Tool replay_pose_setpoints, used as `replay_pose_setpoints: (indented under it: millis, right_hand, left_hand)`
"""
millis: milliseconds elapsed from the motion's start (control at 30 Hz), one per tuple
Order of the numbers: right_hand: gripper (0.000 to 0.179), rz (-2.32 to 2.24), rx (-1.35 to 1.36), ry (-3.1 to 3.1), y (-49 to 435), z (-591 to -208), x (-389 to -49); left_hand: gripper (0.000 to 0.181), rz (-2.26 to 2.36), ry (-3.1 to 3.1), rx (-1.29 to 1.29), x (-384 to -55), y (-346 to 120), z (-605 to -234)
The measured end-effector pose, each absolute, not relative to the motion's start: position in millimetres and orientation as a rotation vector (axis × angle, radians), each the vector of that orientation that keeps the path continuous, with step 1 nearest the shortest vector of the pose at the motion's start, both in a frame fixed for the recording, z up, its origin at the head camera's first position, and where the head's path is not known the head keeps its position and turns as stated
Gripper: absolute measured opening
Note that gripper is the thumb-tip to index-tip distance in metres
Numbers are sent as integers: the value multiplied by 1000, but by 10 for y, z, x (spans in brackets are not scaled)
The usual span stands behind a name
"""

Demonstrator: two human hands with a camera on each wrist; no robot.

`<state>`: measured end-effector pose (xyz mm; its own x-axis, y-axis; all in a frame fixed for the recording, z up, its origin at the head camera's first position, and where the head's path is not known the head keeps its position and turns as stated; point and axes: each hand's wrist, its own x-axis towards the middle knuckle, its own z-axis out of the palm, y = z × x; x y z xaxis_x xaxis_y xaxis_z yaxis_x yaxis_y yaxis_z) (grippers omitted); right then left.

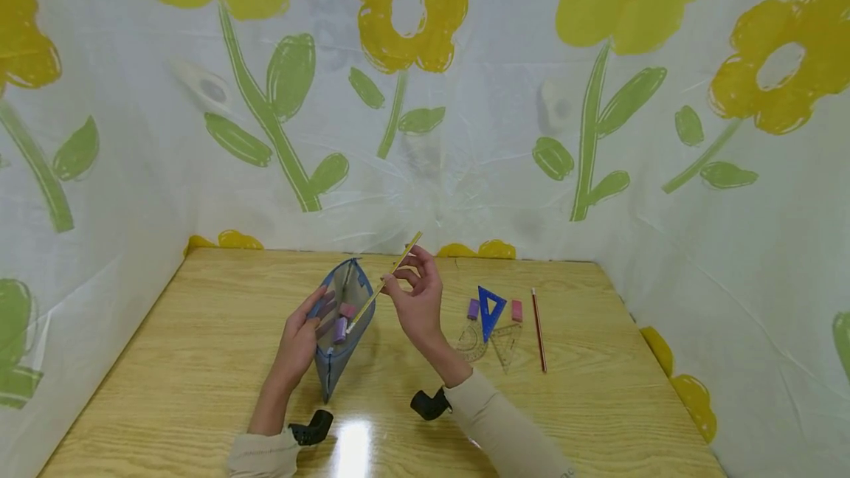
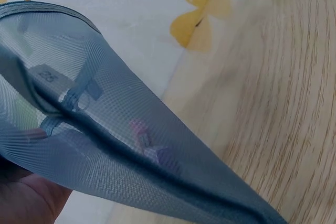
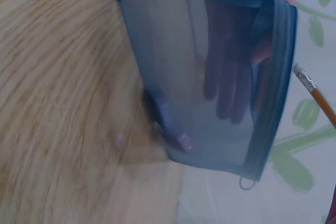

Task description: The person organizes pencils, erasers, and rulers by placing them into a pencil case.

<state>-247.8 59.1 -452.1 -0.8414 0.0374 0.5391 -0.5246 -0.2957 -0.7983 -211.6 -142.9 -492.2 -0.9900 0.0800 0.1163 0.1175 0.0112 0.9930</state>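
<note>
A blue-grey mesh zip pouch (image 1: 364, 321) is held up above the table by my left hand (image 1: 296, 341), whose fingers show through the mesh. Inside the pouch lie a pink eraser (image 1: 347, 310) and a purple eraser (image 1: 341, 330), dim through the mesh in both wrist views. Above the pouch's unzipped mouth, my right hand (image 1: 418, 301) pinches a yellow pencil (image 1: 398, 264) between thumb and fingers. The pencil slants with its eraser end down toward the pouch. In the right wrist view that end of the pencil (image 3: 310, 85) appears beside the zip edge (image 3: 275, 93).
Right of my hands on the wooden table (image 1: 166, 345) lie a purple eraser (image 1: 474, 308), a blue set square (image 1: 487, 319), a pink eraser (image 1: 516, 310), a clear protractor (image 1: 473, 351), a clear set square (image 1: 508, 345) and a dark red pencil (image 1: 538, 330). Flowered sheeting (image 1: 491, 168) encloses the table.
</note>
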Motion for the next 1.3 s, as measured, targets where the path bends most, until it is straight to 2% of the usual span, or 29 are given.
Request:
replay_pose_setpoints:
  millis: [533,933,1300]
  right_hand:
    - [58,2148,732,-1949,282,-4615,-2376]
    - [56,2072,812,-2065,225,-4609,-2352]
    - [52,1992,811,-2190,237,-4331,-2202]
  left_hand:
    - [59,-2223,-2180,-226,-2115,-1440,-4910]
    - [59,-2204,-2201,-230,-2104,-1455,-4904]
    - [59,-2204,-2203,-239,-2108,-1450,-4918]
